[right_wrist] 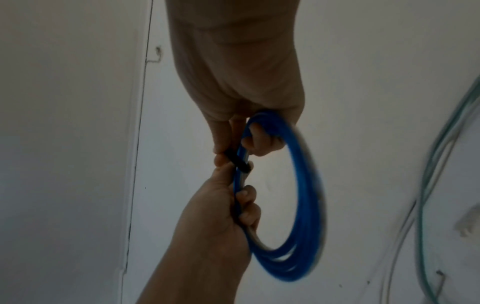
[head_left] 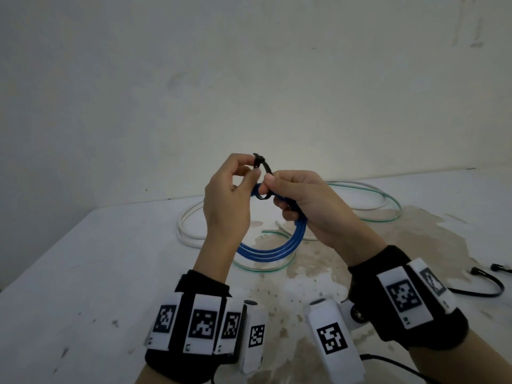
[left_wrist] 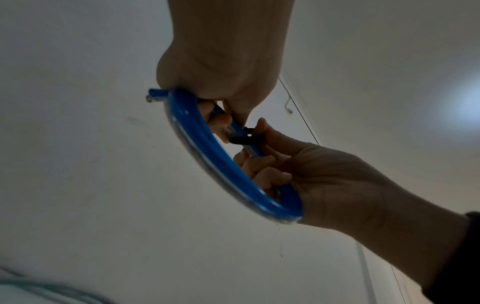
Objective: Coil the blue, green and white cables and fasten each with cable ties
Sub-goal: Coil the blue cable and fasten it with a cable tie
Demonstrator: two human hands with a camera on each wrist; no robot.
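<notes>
The blue cable [head_left: 273,249] is wound into a coil of several loops and hangs in the air between both hands above the table. A black cable tie [head_left: 261,173] loops round the top of the coil. My left hand [head_left: 253,169] pinches the tie's head end between thumb and forefinger. My right hand [head_left: 273,187] grips the coil with curled fingers, its thumb against the tie strap. The left wrist view shows the blue cable [left_wrist: 221,162] and the tie [left_wrist: 246,140] between the two hands. In the right wrist view the tie [right_wrist: 237,161] crosses the blue cable [right_wrist: 307,185].
The green cable [head_left: 394,207] and the white cable [head_left: 187,220] lie loose on the stained white table [head_left: 83,273] behind and under the hands. Spare black cable ties [head_left: 490,291] lie at the right edge. A plain wall stands close behind the table.
</notes>
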